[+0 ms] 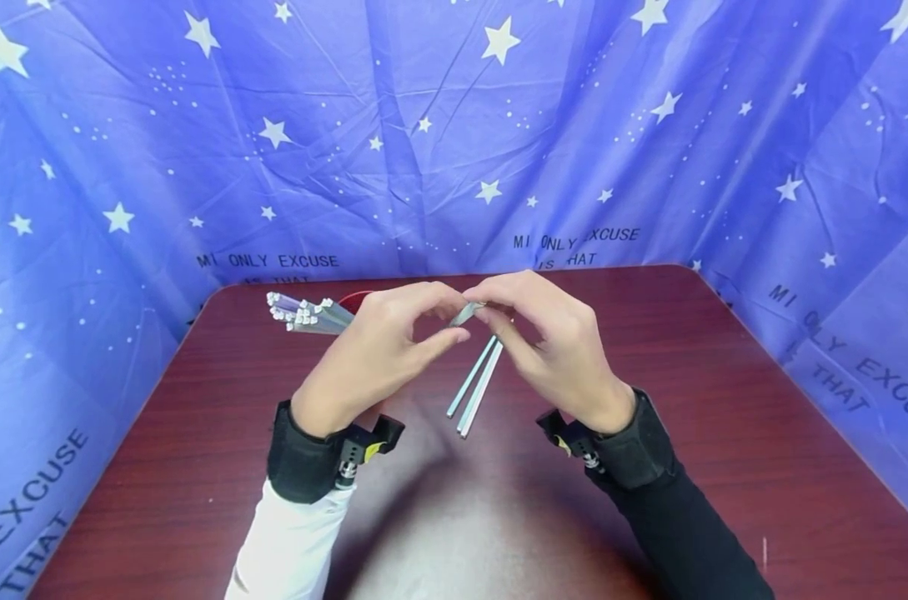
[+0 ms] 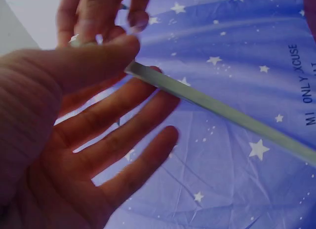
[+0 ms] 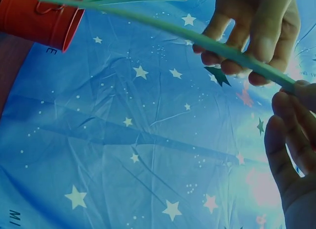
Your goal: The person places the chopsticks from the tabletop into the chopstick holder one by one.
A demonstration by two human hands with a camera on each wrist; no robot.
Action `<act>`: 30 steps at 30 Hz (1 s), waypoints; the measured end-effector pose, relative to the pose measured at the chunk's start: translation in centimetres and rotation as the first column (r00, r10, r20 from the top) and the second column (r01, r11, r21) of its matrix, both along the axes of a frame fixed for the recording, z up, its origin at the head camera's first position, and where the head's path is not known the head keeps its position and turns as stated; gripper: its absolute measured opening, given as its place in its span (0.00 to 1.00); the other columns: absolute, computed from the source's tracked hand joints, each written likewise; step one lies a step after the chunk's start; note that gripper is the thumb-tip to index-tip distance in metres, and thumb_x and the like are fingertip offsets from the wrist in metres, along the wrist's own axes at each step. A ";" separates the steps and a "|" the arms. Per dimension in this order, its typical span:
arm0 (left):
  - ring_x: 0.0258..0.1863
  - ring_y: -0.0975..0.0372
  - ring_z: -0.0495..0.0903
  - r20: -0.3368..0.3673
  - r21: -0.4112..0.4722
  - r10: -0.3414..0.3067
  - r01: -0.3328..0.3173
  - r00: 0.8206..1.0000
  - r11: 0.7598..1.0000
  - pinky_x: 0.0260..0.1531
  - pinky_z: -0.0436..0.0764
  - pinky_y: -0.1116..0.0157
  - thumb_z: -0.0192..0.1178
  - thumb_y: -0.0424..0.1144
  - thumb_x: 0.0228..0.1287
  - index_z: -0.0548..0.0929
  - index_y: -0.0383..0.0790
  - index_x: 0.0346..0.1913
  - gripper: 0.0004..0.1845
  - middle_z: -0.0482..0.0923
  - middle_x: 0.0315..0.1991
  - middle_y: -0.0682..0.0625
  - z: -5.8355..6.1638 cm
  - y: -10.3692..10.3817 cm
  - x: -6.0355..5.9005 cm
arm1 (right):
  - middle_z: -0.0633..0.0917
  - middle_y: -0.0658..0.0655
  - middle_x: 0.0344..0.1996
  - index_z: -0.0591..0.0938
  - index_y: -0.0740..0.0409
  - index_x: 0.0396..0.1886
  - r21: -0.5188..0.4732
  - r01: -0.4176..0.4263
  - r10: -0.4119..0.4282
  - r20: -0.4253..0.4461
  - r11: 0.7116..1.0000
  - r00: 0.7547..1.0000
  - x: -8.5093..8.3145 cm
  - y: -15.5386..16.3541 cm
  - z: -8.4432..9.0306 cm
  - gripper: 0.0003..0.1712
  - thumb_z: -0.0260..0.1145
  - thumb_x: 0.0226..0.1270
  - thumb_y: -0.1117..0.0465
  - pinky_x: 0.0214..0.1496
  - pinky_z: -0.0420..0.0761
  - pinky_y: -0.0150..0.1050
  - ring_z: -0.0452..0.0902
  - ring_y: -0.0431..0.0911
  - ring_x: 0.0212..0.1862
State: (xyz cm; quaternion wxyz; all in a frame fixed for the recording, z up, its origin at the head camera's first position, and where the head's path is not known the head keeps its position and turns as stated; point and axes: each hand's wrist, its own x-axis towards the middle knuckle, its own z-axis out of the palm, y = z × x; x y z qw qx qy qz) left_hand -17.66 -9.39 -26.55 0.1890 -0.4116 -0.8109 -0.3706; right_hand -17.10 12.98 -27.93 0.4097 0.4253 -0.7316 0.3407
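Both hands meet above the middle of the table. My left hand (image 1: 374, 350) has its thumb and forefinger at a thin, pale green strip (image 2: 217, 105); in the left wrist view its other fingers spread behind. My right hand (image 1: 554, 337) pinches the same strip at its upper end with thumb and forefinger. From the hands, thin light sticks (image 1: 478, 387) slant down toward me in the head view; how they join the strip is hidden by the fingers. In the right wrist view, the strip runs past my left fingers (image 3: 237, 54) toward the upper left.
Behind my left hand is a red bucket (image 3: 44, 21), with a bundle of sticks with white knobbed ends (image 1: 303, 312) jutting leftward from it. A dark red table (image 1: 724, 400) lies below, and a blue star-patterned curtain (image 1: 454, 125) surrounds its far sides.
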 end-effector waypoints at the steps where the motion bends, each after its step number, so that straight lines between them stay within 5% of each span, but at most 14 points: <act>1: 0.46 0.61 0.89 -0.020 0.004 -0.006 0.006 1.000 1.000 0.52 0.87 0.60 0.76 0.33 0.66 0.90 0.39 0.51 0.12 0.91 0.45 0.50 0.0 0.2 0.0 | 0.91 0.57 0.42 0.89 0.64 0.51 -0.004 -0.004 0.004 -0.005 1.000 1.000 0.1 0.0 0.0 0.13 0.75 0.68 0.73 0.50 0.83 0.33 0.86 0.45 0.43; 9: 0.44 0.58 0.89 -0.181 0.071 0.079 -0.067 0.980 0.995 0.49 0.86 0.60 0.74 0.31 0.68 0.91 0.38 0.49 0.09 0.91 0.44 0.49 0.1 -0.3 0.0 | 0.89 0.60 0.42 0.84 0.69 0.59 -0.031 -0.030 0.030 0.008 0.999 1.000 0.3 0.1 0.4 0.21 0.74 0.67 0.73 0.43 0.81 0.31 0.85 0.47 0.40; 18: 0.48 0.59 0.88 -0.238 0.209 0.246 -0.198 0.940 0.958 0.54 0.83 0.64 0.67 0.32 0.76 0.90 0.36 0.52 0.08 0.90 0.48 0.45 0.8 -2.1 0.1 | 0.89 0.59 0.41 0.85 0.66 0.56 0.006 0.007 -0.007 0.045 1.000 0.999 -0.3 0.4 0.2 0.17 0.72 0.69 0.72 0.44 0.79 0.28 0.84 0.46 0.41; 25: 0.45 0.55 0.91 -0.150 0.293 0.432 -0.377 0.889 0.879 0.37 0.74 0.73 0.65 0.28 0.75 0.89 0.36 0.53 0.09 0.91 0.48 0.45 0.8 -3.9 -0.5 | 0.89 0.58 0.41 0.85 0.65 0.55 0.042 0.012 -0.016 0.091 0.999 0.996 -0.8 0.5 -0.2 0.15 0.71 0.71 0.71 0.44 0.79 0.28 0.84 0.44 0.42; 30: 0.46 0.53 0.93 -0.059 0.264 0.520 -0.490 0.852 0.831 0.26 0.64 0.74 0.65 0.28 0.75 0.88 0.36 0.53 0.09 0.93 0.46 0.45 0.6 -5.3 -0.8 | 0.89 0.57 0.41 0.85 0.64 0.55 0.038 0.009 -0.012 0.097 0.999 0.995 -0.9 0.5 -0.4 0.14 0.71 0.71 0.71 0.44 0.78 0.27 0.84 0.43 0.41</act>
